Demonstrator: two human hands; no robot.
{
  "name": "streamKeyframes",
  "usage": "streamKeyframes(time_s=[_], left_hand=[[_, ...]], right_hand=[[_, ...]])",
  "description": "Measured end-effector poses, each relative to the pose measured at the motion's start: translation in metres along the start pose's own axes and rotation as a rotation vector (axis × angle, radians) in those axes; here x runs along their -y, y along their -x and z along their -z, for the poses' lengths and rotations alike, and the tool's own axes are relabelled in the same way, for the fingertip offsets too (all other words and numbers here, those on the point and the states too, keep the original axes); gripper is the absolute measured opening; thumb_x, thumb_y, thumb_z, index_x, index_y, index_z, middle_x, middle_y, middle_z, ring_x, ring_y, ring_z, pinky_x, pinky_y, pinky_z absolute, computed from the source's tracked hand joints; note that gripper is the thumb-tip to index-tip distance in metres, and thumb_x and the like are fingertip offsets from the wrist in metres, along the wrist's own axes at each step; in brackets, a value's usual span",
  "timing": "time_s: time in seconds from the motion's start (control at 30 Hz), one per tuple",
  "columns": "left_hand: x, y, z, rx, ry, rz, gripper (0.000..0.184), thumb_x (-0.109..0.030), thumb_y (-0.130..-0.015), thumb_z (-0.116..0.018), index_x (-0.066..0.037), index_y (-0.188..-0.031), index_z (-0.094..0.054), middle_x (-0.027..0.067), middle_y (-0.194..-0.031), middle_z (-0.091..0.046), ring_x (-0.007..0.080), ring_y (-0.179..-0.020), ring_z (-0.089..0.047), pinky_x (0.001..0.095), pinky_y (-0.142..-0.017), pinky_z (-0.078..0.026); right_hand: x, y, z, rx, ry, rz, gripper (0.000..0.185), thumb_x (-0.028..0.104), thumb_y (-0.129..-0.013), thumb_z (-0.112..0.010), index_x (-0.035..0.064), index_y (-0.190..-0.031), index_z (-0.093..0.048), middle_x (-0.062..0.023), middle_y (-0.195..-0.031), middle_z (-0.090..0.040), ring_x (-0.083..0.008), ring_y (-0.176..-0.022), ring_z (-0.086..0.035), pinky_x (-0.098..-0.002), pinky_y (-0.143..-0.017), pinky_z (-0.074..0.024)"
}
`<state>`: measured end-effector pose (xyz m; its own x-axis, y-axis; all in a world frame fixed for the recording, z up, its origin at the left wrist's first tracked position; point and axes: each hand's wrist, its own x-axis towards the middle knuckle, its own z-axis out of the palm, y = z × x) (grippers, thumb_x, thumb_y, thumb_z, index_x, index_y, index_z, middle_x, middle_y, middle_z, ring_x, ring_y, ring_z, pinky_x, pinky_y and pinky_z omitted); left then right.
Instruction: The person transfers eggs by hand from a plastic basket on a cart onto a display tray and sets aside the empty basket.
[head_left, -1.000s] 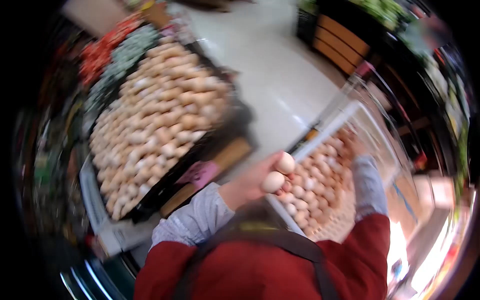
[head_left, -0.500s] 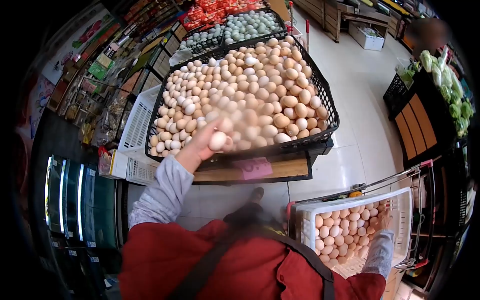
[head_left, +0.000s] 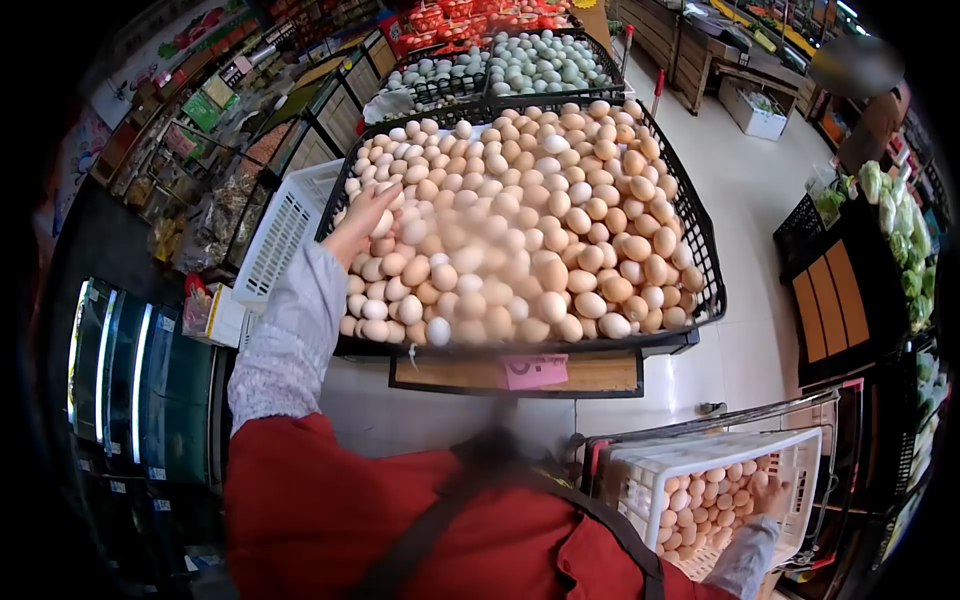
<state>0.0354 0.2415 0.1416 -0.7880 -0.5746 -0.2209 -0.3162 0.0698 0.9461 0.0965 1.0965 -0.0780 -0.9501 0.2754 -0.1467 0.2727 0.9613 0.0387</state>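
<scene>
Brown and pale eggs (head_left: 590, 255) fill a large black plastic tray (head_left: 708, 262) in front of me. At the tray's left side, my left hand (head_left: 362, 220) is closed around an egg (head_left: 382, 227), resting over the other eggs. Lower right, a white plastic crate (head_left: 640, 468) holds more brown eggs (head_left: 705, 505). Inside its right end, my right hand (head_left: 770, 495) has its fingers curled at an egg; part of its grip is hidden. A blurred patch crosses the middle of the tray.
The white crate sits in a metal shopping cart (head_left: 852, 440). Behind the tray are pale greenish eggs (head_left: 545, 65) and red-netted packs (head_left: 460, 18). A pink price card (head_left: 535, 371) hangs in front. Leafy vegetables (head_left: 900, 235) stand at right, beside a person (head_left: 875, 125).
My left hand has moved left and farther over the tray with an egg in it. My right hand stays in the white crate. The view has shifted slightly.
</scene>
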Motion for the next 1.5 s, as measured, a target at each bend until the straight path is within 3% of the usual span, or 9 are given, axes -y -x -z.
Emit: streamKeyframes(time_s=[0.17,0.23,0.33,0.47,0.57,0.83,0.97,1.1,1.5], left_hand=[[-0.007,-0.112,0.022,0.008,-0.360,-0.217,0.042,-0.037,-0.080,-0.066,-0.003,-0.103,-0.054,0.0047,-0.078,-0.059,0.0110,-0.060,-0.056,0.0242,-0.041,-0.043],[-0.010,-0.159,0.021,-0.038,-0.521,-0.344,0.047,-0.037,-0.077,-0.067,0.000,-0.103,-0.054,0.0103,-0.082,-0.062,0.0189,-0.066,-0.060,0.0315,-0.051,-0.048],[-0.022,-0.207,0.011,-0.090,-0.918,-0.603,0.052,-0.040,-0.073,-0.065,-0.001,-0.105,-0.055,0.0205,-0.096,-0.063,0.0348,-0.090,-0.061,0.0420,-0.076,-0.048],[-0.017,-0.285,-0.005,-0.055,-1.147,-0.587,0.042,-0.032,-0.073,-0.065,-0.007,-0.106,-0.056,0.0175,-0.097,-0.064,0.0332,-0.093,-0.061,0.0442,-0.077,-0.048],[-0.014,-0.314,-0.017,-0.014,-1.200,-0.588,0.036,-0.029,-0.074,-0.065,-0.005,-0.099,-0.055,0.0186,-0.089,-0.065,0.0364,-0.088,-0.062,0.0455,-0.076,-0.049],[-0.005,-0.368,-0.032,0.052,-1.253,-0.529,0.039,-0.027,-0.070,-0.069,-0.007,-0.103,-0.063,0.0151,-0.094,-0.066,0.0307,-0.089,-0.064,0.0410,-0.075,-0.052],[0.002,-0.381,-0.042,0.004,-1.315,-0.467,0.031,-0.028,-0.068,-0.071,-0.008,-0.092,-0.068,0.0137,-0.093,-0.067,0.0287,-0.087,-0.065,0.0397,-0.072,-0.053],[0.005,-0.381,-0.043,-0.017,-1.309,-0.429,0.026,-0.026,-0.070,-0.070,-0.007,-0.088,-0.068,0.0120,-0.091,-0.067,0.0267,-0.085,-0.066,0.0392,-0.069,-0.053],[0.011,-0.353,0.018,0.081,-1.033,-0.748,0.032,-0.029,-0.069,-0.069,-0.010,-0.095,-0.067,0.0129,-0.092,-0.065,0.0304,-0.091,-0.062,0.0412,-0.077,-0.049]], right_hand=[[-0.053,0.028,-0.023,-0.513,-0.399,-0.038,0.044,0.044,-0.076,-0.068,0.0103,-0.102,-0.059,-0.0095,-0.095,-0.054,-0.0250,-0.076,-0.053,-0.0354,-0.063,-0.0463],[-0.043,0.059,0.020,-0.249,-1.099,-0.600,0.053,0.051,-0.077,-0.066,0.0150,-0.114,-0.056,-0.0041,-0.100,-0.053,-0.0197,-0.080,-0.052,-0.0318,-0.066,-0.0447],[-0.044,0.086,0.055,-0.535,-1.379,-0.698,0.064,0.053,-0.077,-0.064,0.0200,-0.128,-0.044,-0.0022,-0.110,-0.052,-0.0195,-0.081,-0.054,-0.0322,-0.070,-0.0445],[0.027,0.102,0.145,-0.585,-1.288,-0.469,0.070,0.050,-0.082,-0.060,0.0144,-0.137,-0.035,-0.0088,-0.125,-0.049,-0.0247,-0.103,-0.054,-0.0357,-0.085,-0.0456],[0.207,0.098,0.239,-0.579,-1.329,-0.267,0.059,0.038,-0.085,-0.058,0.0054,-0.131,-0.040,-0.0144,-0.119,-0.049,-0.0252,-0.107,-0.053,-0.0355,-0.083,-0.0476],[0.529,-0.001,0.310,0.012,-1.024,0.591,0.047,0.013,-0.076,-0.063,-0.0009,-0.119,-0.050,-0.0086,-0.123,-0.041,-0.0223,-0.112,-0.050,-0.0316,-0.087,-0.0486],[0.663,-0.053,0.294,0.179,-0.805,0.818,0.048,0.029,-0.078,-0.070,0.0016,-0.114,-0.055,-0.0095,-0.116,-0.040,-0.0214,-0.107,-0.050,-0.0326,-0.088,-0.0454],[0.786,-0.072,0.277,-0.207,-0.603,1.093,0.027,0.036,-0.074,-0.069,0.0116,-0.084,-0.064,-0.0092,-0.090,-0.058,-0.0259,-0.096,-0.053,-0.0358,-0.077,-0.0446],[0.946,-0.128,0.227,-0.384,-0.016,1.210,0.026,0.031,-0.067,-0.064,0.0091,-0.081,-0.065,-0.0152,-0.103,-0.048,-0.0339,-0.085,-0.056,-0.0444,-0.071,-0.0454]])
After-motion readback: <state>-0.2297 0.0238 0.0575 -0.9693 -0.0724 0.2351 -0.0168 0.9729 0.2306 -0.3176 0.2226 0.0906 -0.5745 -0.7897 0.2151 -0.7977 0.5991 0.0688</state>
